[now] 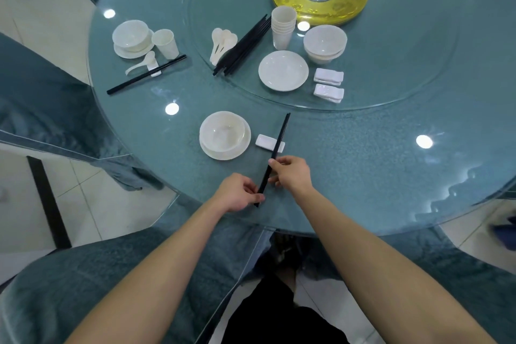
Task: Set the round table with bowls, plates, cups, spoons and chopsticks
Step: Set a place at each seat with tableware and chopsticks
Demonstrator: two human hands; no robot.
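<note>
At the near edge of the round desk (363,165), both hands hold one pair of black chopsticks (280,135). The left hand (240,194) pinches the near end of the pair with curled fingers (251,187), and the right hand (291,173) pinches the shaft a little farther up, also with thumb and bent fingertips. The pair points to the far side and slightly right, and it crosses the right end of a white chopstick rest (264,141). It seems to lie on the rest, but I cannot say surely that it touches. Just left of the rest stands a white bowl (223,134) on a small plate (213,153). Farther away, on the glass turntable (405,70), there are a stack of cups (282,26), a bundle of spare chopsticks (245,46), some spoons (222,42), stacked bowls (324,42), one flat plate (282,70) and spare rests (328,84). At the far left lies a complete place setting (139,45).
</note>
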